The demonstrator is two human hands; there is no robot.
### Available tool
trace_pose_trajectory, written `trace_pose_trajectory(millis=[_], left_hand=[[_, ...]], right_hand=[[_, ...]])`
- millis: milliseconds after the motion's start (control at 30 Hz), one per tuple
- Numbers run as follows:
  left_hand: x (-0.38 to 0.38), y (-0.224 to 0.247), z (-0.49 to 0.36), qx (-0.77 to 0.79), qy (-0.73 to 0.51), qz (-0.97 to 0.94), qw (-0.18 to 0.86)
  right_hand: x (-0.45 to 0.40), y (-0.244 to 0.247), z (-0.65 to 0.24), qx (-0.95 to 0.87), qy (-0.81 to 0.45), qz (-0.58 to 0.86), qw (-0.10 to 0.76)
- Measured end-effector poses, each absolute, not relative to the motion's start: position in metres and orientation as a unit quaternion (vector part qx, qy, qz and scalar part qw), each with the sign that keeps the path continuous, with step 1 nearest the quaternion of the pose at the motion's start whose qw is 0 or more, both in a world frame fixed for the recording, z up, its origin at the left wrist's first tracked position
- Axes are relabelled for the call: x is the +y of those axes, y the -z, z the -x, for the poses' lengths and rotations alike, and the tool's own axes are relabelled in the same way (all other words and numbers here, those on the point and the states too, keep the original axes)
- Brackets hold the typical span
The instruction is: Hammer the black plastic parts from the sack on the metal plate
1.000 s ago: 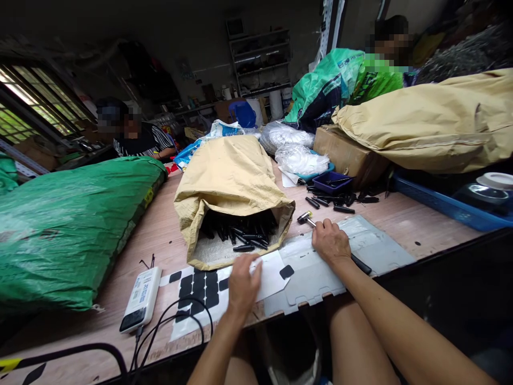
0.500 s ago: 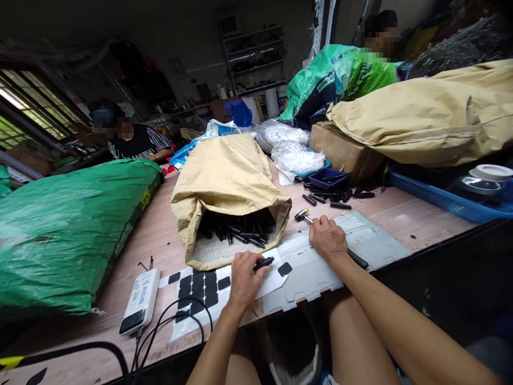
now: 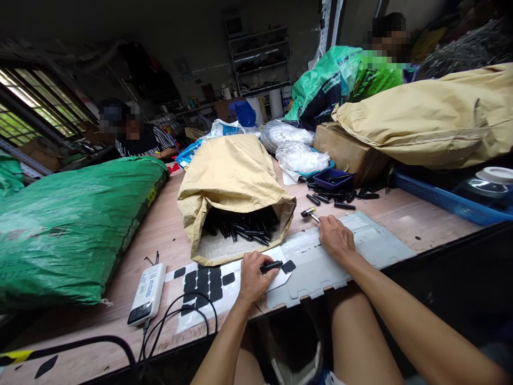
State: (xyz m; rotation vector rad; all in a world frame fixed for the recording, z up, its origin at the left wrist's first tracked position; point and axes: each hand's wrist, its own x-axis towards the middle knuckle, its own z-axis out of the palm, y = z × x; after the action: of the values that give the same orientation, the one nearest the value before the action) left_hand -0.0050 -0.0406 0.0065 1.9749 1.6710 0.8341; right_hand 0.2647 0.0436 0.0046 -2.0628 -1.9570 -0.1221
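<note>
My left hand (image 3: 256, 275) is closed around a black pen-like tube (image 3: 271, 266) low over the white sheet. The tube's right end comes close to a loose black rounded square (image 3: 288, 267); whether they touch I cannot tell. More black squares (image 3: 203, 283) sit in rows on the sheet's left part. In my right hand (image 3: 336, 237) is a small hammer (image 3: 309, 212), gripped by its handle, its head out to the left. That hand rests over a grey flat board (image 3: 372, 240). Behind my left hand, an open beige sack (image 3: 232, 171) shows several black tubes inside.
Left stands a bulging green sack (image 3: 76, 230). A white power bank (image 3: 147, 294) with black cables (image 3: 176, 305) lies near the front edge. Loose black tubes (image 3: 344, 205) surround a purple tray (image 3: 332, 179). A blue tray (image 3: 444, 200) is right. Two people sit beyond.
The whole view has shifted slightly. My left hand has moved a little right with the black tube, nearer the loose square. The hammer's handle end behind my right hand no longer shows.
</note>
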Motion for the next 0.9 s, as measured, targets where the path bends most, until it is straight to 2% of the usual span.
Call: trace_pose_trajectory(millis=[100,200,300,500,767,900], left_hand=[[-0.041,-0.007,0.005,0.596,-0.308,-0.711,0.213],[-0.042,-0.007,0.006,0.591,-0.316,-0.710,0.216],[-0.043,-0.007,0.005,0.594,-0.322,-0.705,0.217],[-0.043,-0.005,0.005,0.585,-0.328,-0.711,0.213],[-0.042,-0.001,0.006,0.588,-0.326,-0.712,0.203],[-0.042,-0.001,0.006,0.583,-0.336,-0.709,0.211]], right_hand=[[0.014,-0.015,-0.260,-0.639,-0.003,0.720,0.271],[-0.028,-0.020,-0.243,-0.649,-0.084,0.647,0.391],[-0.063,-0.019,-0.219,-0.679,-0.158,0.572,0.432],[-0.089,-0.011,-0.184,-0.723,-0.168,0.531,0.408],[-0.095,0.001,-0.174,-0.761,-0.115,0.537,0.344],[-0.094,-0.002,-0.181,-0.749,-0.120,0.544,0.358]])
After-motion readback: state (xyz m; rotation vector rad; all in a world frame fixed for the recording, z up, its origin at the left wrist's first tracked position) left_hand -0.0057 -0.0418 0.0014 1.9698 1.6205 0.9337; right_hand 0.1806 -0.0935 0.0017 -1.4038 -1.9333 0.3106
